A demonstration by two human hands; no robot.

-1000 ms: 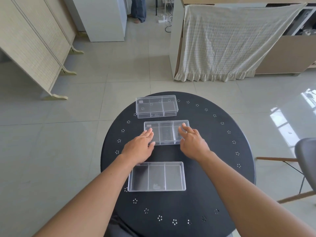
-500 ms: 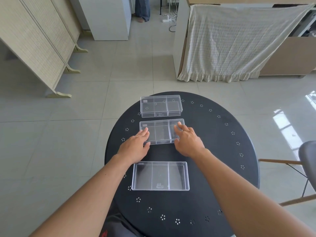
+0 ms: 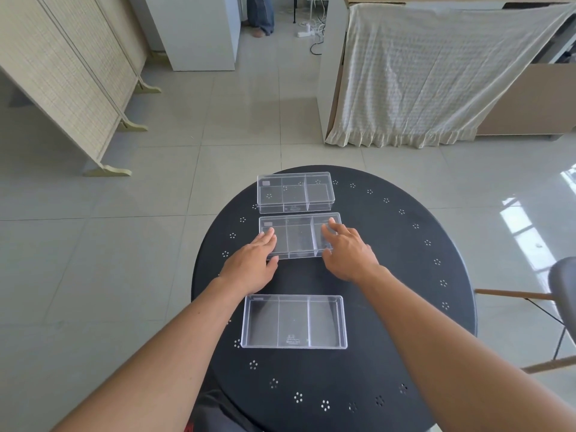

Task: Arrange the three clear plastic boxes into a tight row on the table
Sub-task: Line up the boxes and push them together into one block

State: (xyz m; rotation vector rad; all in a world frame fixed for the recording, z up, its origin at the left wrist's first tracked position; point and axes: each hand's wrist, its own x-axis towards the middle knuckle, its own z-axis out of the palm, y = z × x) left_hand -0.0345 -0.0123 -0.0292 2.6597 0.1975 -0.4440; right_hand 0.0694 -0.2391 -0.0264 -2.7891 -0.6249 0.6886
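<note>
Three clear plastic boxes with three compartments each lie on a round black table (image 3: 405, 275). The far box (image 3: 295, 191) sits near the table's back edge. The middle box (image 3: 297, 236) lies just in front of it, with only a narrow gap between them. My left hand (image 3: 252, 263) presses its left end, fingers on the lid and thumb at the near edge. My right hand (image 3: 346, 251) holds its right end the same way. The near box (image 3: 294, 321) lies apart, well in front of my hands.
A grey chair (image 3: 561, 291) with wooden legs stands at the table's right. A folding screen (image 3: 62, 82) stands on the floor at left, a cloth-draped cabinet (image 3: 436, 76) at the back right. A person's legs (image 3: 260, 14) show far behind.
Both hands have slid the middle box away from me, closing most of the gap to the far box. The near box has stayed put.
</note>
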